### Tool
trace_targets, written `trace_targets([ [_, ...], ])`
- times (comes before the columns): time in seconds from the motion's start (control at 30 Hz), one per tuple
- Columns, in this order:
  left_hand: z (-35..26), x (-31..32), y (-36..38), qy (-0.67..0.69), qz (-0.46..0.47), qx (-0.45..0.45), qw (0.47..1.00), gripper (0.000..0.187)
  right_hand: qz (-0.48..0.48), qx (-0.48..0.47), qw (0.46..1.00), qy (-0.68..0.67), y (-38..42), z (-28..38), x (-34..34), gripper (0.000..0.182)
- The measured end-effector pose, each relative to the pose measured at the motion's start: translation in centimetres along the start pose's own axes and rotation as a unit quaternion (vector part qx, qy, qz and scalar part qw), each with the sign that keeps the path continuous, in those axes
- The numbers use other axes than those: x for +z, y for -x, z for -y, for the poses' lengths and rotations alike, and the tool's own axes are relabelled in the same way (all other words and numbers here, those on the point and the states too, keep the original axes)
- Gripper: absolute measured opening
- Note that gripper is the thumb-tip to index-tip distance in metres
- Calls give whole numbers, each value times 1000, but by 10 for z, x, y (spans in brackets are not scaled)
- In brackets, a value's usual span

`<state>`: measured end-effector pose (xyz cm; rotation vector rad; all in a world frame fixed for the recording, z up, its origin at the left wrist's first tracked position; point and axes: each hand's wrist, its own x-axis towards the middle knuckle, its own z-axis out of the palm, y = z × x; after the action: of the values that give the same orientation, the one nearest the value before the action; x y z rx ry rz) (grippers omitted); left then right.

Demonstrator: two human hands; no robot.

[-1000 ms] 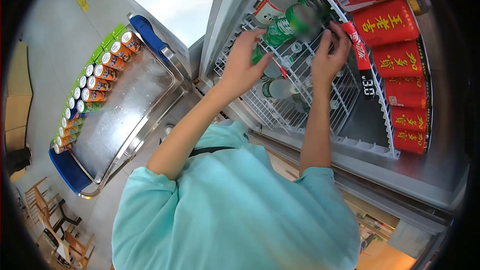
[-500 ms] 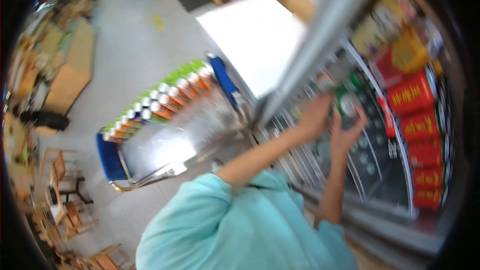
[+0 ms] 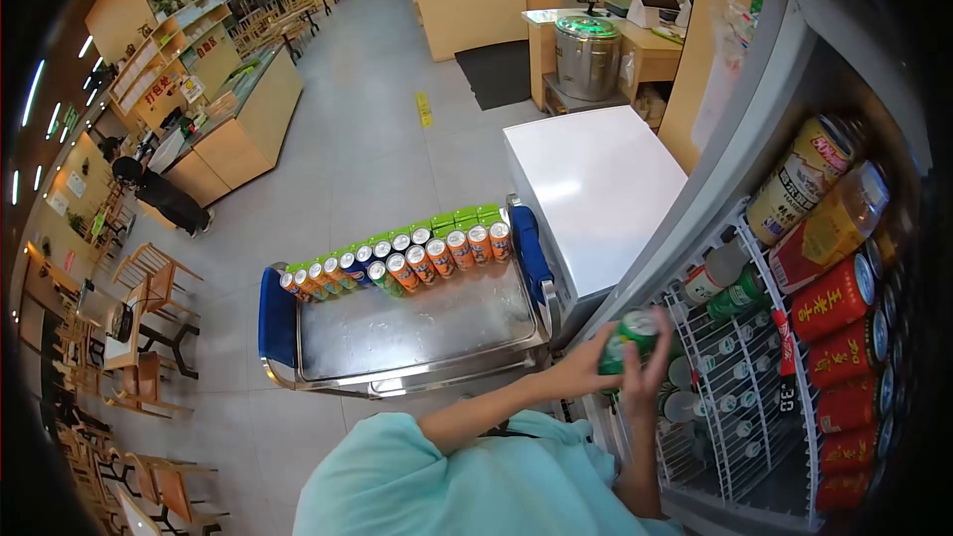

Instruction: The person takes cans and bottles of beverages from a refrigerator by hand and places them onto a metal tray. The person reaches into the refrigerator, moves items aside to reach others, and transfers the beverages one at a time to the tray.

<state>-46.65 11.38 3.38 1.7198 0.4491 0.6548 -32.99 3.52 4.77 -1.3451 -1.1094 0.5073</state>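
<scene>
My left hand [image 3: 584,369] and right hand [image 3: 643,379] are clamped around a green can [image 3: 625,337] near the wire shelf [image 3: 812,457]; even pressure from both sides should prevent slipping.

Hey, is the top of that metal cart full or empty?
Partly filled: cans stand in rows along the far side of the cart, while its near part holds none.

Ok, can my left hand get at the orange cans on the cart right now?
Probably not at once: your left hand is busy holding the green can. Once free, it could likely reach over the metal tray's bare front to the orange cans, perhaps with a lean.
</scene>
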Motion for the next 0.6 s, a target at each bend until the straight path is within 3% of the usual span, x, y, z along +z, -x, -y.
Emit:
trace_targets([
  [0.1, 44, -24, 42, -29, -52, -55, 997, 88, 103, 49, 992, -52, 8, -11, 42, 62],
  [0.27, 62, -51, 116, -54, -147, -239, 958, 84, 267, 59, 962, -6, 28, -66, 89, 66],
  [0.43, 86, -50, 174, -90, -234, -254, 934, 78, 396, 113, 910, -45, 45, -65, 126, 72],
  [0.6, 78, -53, 214, -81, -293, -335, 892, 74, 475, 83, 875, -35, 63, -86, 164, 73],
])
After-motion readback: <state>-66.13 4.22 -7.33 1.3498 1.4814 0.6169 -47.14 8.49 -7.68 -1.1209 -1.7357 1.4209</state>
